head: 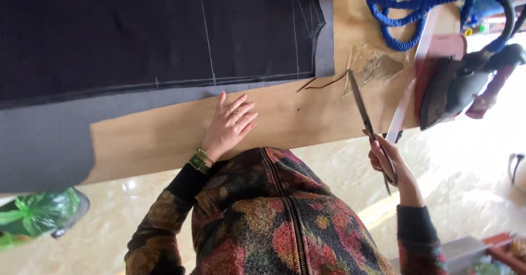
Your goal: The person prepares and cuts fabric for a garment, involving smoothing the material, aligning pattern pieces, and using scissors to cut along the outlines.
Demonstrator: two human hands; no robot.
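A pale wooden worktable (164, 135) runs across the middle of the frame above a glossy cream floor, and most of its upper left is covered by dark fabric (153, 28) marked with thin chalk lines, lying on a grey underlayer (44, 143) whose edge shows along the bottom and at lower left. The scissors (368, 124) sit at centre right, their long axis running steeply from the blade tip near the fabric's lower right corner down to the handles at the table's near edge. The right hand (390, 165) is closed around those handles, fingers threaded through the loops; the blades look together, or nearly so (the view is too oblique to be sure), and nothing lies between them. The cloth lies up and to the left of the blade tip, near but apart from it, with a short dark thread (323, 83) on the bare wood between. The left hand (230, 126) rests flat and open on the bare table at centre, fingers spread and pointing toward the fabric's lower edge, holding nothing; it is the nearer hand to the cloth, just short of the grey layer. At upper right a blue coiled cord (408, 6) lies by a dark iron (460, 86), with a long white ruler (411, 75) slanting beside them.
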